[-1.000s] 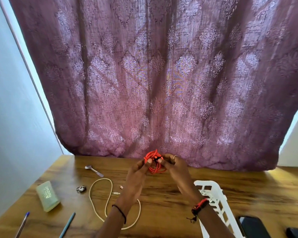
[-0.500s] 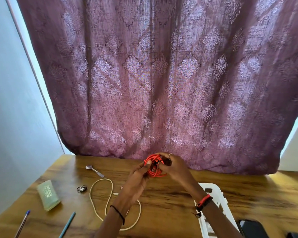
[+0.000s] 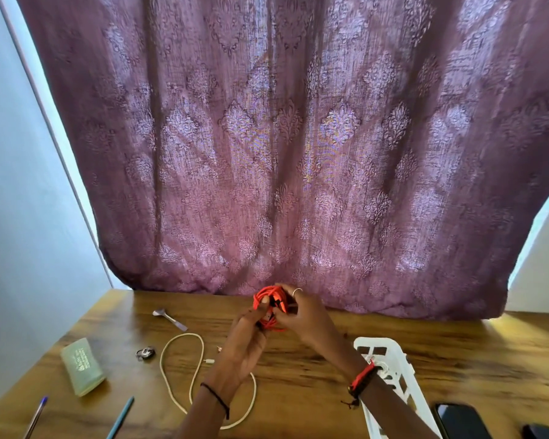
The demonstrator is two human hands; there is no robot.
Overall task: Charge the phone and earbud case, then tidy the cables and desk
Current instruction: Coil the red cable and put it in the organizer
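A coiled orange cable (image 3: 268, 298) with a black tie is held above the wooden desk (image 3: 298, 369) near the curtain. My left hand (image 3: 248, 337) pinches the coil from the left, and my right hand (image 3: 301, 315) grips it from the right, fingers curled round it. A white cable (image 3: 178, 369) lies looped on the desk under my left forearm. A dark phone (image 3: 460, 423) lies at the bottom right. At the bottom right corner sits a dark rounded object (image 3: 542, 432), possibly the earbud case.
A white plastic basket (image 3: 390, 369) stands right of my right wrist. On the left lie a green pouch (image 3: 82, 365), a metal spoon (image 3: 170, 318), a small metal clip (image 3: 146, 353) and two pens (image 3: 121, 418). A purple curtain (image 3: 298, 153) hangs behind the desk.
Both hands stay on the orange coil, turning it slightly; my right hand's fingers have wrapped further over it. The camera view shifted a little.
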